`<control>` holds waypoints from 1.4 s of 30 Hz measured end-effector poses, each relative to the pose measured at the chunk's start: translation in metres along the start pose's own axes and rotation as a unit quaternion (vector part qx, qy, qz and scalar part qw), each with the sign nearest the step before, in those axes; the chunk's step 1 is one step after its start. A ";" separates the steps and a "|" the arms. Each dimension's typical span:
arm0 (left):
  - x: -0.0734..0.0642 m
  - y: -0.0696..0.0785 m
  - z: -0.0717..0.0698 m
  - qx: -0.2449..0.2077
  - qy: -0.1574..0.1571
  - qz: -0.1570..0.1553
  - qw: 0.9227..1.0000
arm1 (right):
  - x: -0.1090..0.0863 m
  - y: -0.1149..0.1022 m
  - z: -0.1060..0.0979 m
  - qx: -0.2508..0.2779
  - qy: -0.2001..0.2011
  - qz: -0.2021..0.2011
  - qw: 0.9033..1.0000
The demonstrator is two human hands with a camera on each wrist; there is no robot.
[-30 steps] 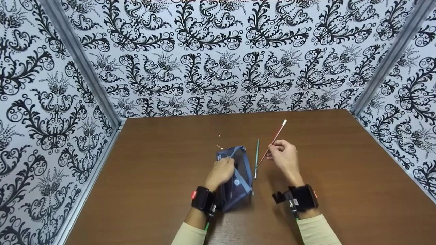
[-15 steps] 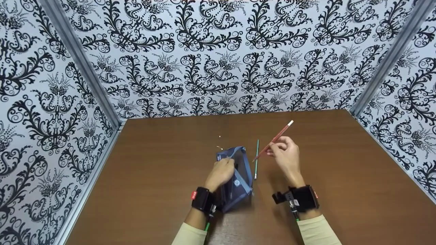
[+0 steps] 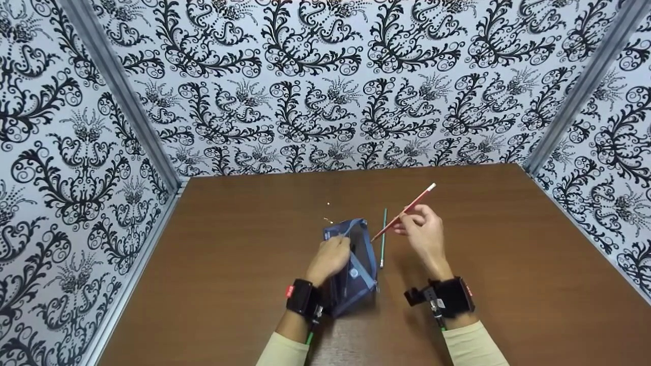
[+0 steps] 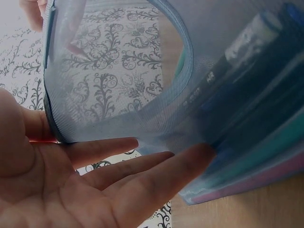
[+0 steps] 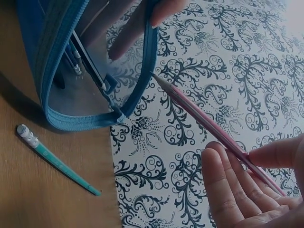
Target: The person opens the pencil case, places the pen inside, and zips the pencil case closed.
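Observation:
My left hand (image 3: 331,260) grips the rim of a blue mesh zippered pencil case (image 3: 362,284), which stands tilted with its mouth open to the right. Several pens and pencils show inside it; through the mesh in the left wrist view, a dark pen (image 4: 213,71) can be seen. My right hand (image 3: 428,236) pinches a red pencil (image 3: 418,198) between thumb and fingers. Its sharpened point is close to the zipper edge (image 5: 80,122) of the case, its white end up and away. Between case and right hand, a green pencil (image 3: 383,239) lies on the table.
Small light scraps (image 3: 329,220) lie on the brown table (image 3: 229,264) behind the case. Patterned walls (image 3: 325,101) close in the table at the back and both sides. Each wrist carries a black camera mount (image 3: 451,297).
The red pencil has turned in my right hand, its point swinging left from beside the green pencil to the pencil case's edge. The left hand and the case stay put.

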State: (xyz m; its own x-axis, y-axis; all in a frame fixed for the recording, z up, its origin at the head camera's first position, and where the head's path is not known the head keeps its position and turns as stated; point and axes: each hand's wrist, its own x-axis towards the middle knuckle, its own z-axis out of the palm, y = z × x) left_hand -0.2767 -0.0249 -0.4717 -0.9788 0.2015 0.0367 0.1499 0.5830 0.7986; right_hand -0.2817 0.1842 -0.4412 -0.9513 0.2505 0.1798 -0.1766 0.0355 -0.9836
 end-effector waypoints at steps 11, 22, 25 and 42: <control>0.000 0.000 0.000 0.001 -0.003 0.003 1.000 | -0.004 0.006 0.010 -0.025 -0.018 0.006 1.000; 0.001 0.001 0.001 0.026 0.003 0.017 1.000 | -0.008 0.011 0.018 -0.036 -0.055 0.009 0.998; 0.001 0.001 0.001 0.025 0.003 0.015 1.000 | -0.009 0.013 0.020 -0.040 -0.063 0.014 0.997; 0.000 0.001 0.001 0.011 -0.004 -0.004 1.000 | -0.014 0.024 0.029 -0.062 -0.129 0.045 0.989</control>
State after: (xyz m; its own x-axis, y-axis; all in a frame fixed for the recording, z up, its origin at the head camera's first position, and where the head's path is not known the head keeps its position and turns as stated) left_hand -0.2765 -0.0238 -0.4715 -0.9790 0.2020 0.0257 0.1447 0.6012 0.7859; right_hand -0.2797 0.1531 -0.4672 -0.9974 0.0026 0.0723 -0.0711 0.1471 -0.9866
